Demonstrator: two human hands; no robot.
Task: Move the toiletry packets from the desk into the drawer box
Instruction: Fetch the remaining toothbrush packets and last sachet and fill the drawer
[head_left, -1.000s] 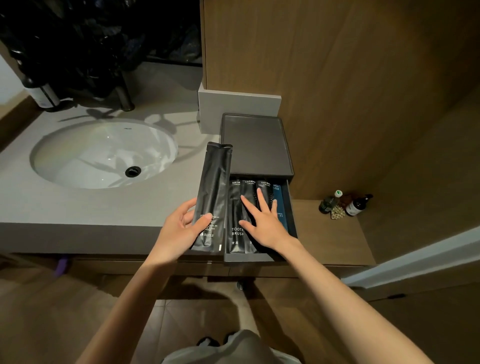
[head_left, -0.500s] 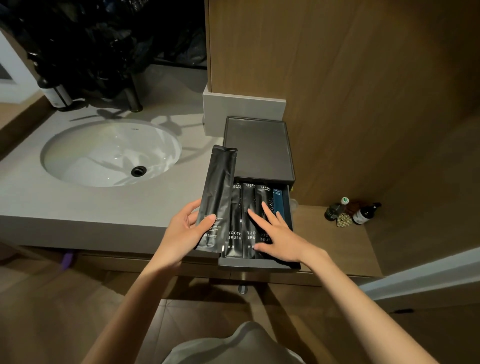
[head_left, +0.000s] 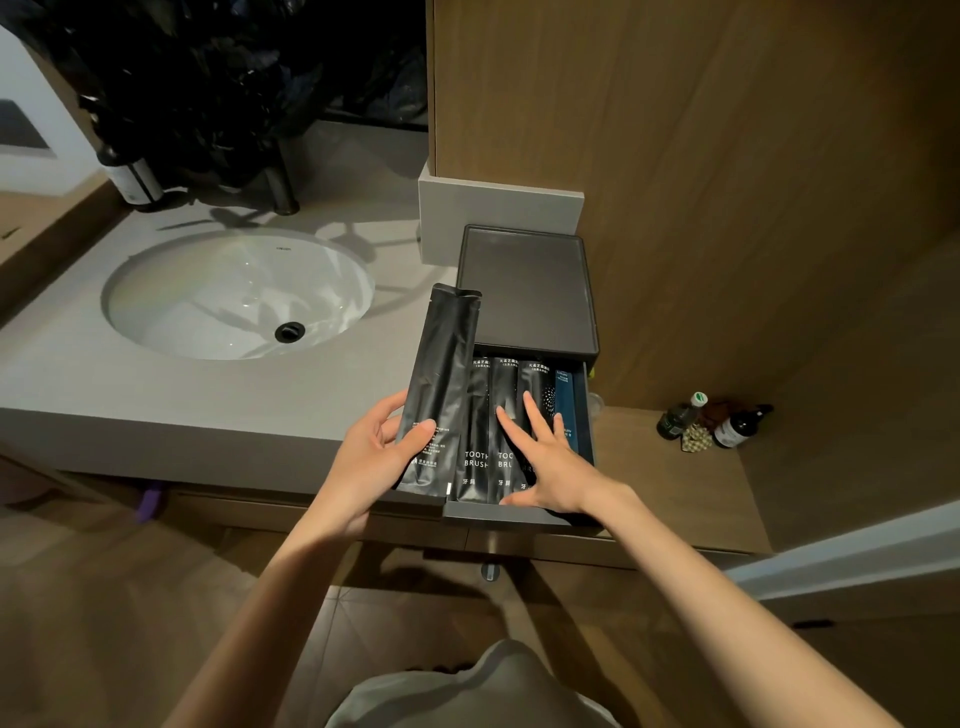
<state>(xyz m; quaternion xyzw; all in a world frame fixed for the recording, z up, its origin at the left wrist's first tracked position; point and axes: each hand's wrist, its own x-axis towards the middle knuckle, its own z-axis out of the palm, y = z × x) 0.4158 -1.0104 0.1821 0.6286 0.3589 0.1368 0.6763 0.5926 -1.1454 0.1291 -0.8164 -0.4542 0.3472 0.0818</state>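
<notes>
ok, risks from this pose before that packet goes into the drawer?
1. The long black packet in the left hand sits outside the open dark drawer's left wall, partly over the grey counter; lowered as is, it may land on the wall or counter.
2. The drawer looks nearly full of upright black toothbrush packets; the right hand lies flat on them, so the slot may be too tight.

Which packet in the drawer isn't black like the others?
The blue packet at the drawer's far right edge, beside the right hand; the other packets there are black.
</notes>
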